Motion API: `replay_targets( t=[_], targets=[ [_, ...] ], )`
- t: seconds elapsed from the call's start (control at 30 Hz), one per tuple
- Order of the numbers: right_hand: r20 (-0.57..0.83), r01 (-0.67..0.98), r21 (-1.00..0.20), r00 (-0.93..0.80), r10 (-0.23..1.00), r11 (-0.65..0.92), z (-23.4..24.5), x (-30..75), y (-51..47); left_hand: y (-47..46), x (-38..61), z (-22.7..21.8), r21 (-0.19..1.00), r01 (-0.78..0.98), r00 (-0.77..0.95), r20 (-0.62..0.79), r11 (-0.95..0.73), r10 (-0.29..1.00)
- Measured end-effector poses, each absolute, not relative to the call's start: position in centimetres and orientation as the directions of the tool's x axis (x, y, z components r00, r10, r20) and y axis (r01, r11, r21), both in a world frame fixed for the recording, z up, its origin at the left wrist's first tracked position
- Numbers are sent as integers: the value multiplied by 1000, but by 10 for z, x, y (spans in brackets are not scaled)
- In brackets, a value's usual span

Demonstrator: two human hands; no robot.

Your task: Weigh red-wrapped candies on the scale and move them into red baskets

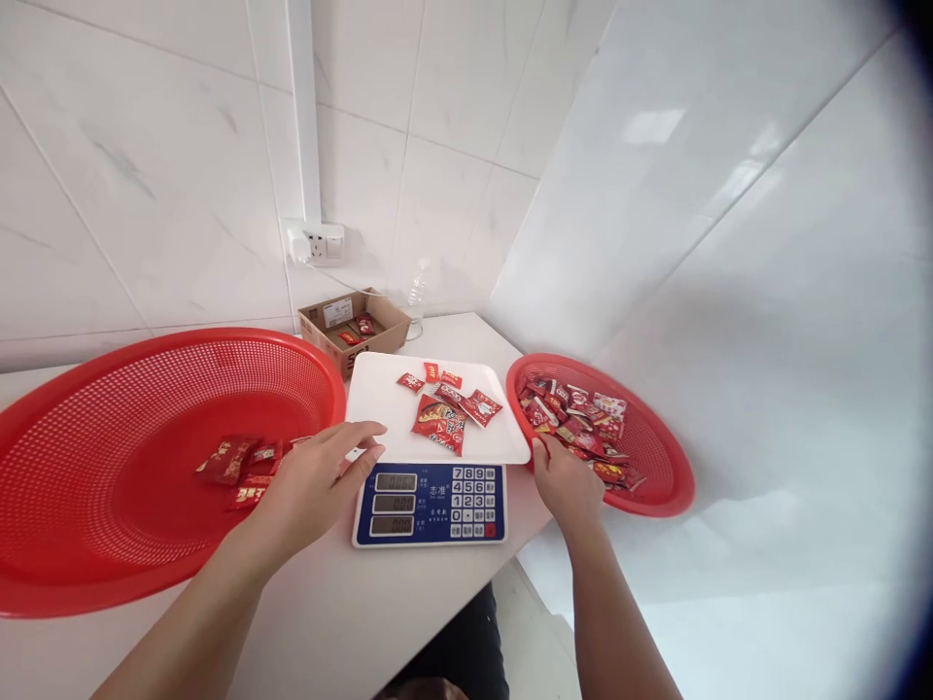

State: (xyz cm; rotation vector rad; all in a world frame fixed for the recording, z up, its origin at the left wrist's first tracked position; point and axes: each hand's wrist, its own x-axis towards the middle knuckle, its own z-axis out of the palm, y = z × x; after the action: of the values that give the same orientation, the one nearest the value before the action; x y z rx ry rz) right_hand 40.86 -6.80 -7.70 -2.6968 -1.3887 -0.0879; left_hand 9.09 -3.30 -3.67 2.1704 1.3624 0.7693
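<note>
A digital scale [430,504] stands on the table, its white weighing tray [386,408] bearing several red snack packets [440,425], one larger than the others. My left hand [321,486] is open at the tray's front left corner, thumb and fingers apart. At the front right corner, the fingers of my right hand [569,481] are curled in, close to both the tray edge and the rim of the right red basket [667,467]. Whether they grip the tray or the basket is hidden. Many small red packets [575,413] fill that basket.
On the left, a large red basket [94,418] holds a few red packets [227,459]. Behind the tray are a cardboard box [379,340] with packets inside and a clear plastic bottle [417,292]. A wall socket [317,245] has a plug and cable. The white table [321,622] ends at right.
</note>
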Motion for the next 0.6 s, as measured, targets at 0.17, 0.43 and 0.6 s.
replay_targets(
  t=[0.17, 0.43, 0.6],
  targets=[
    [143, 826, -85, 564, 814, -557, -80, 409, -69, -31, 95, -40, 643, 645, 384, 193, -412, 903],
    [181, 840, -77, 541, 821, -536, -84, 410, -68, -31, 94, -40, 628, 649, 379, 223, -430, 898],
    [193, 846, -77, 531, 825, -527, -83, 408, -68, -31, 93, -39, 622, 666, 375, 198, -412, 906]
  ],
)
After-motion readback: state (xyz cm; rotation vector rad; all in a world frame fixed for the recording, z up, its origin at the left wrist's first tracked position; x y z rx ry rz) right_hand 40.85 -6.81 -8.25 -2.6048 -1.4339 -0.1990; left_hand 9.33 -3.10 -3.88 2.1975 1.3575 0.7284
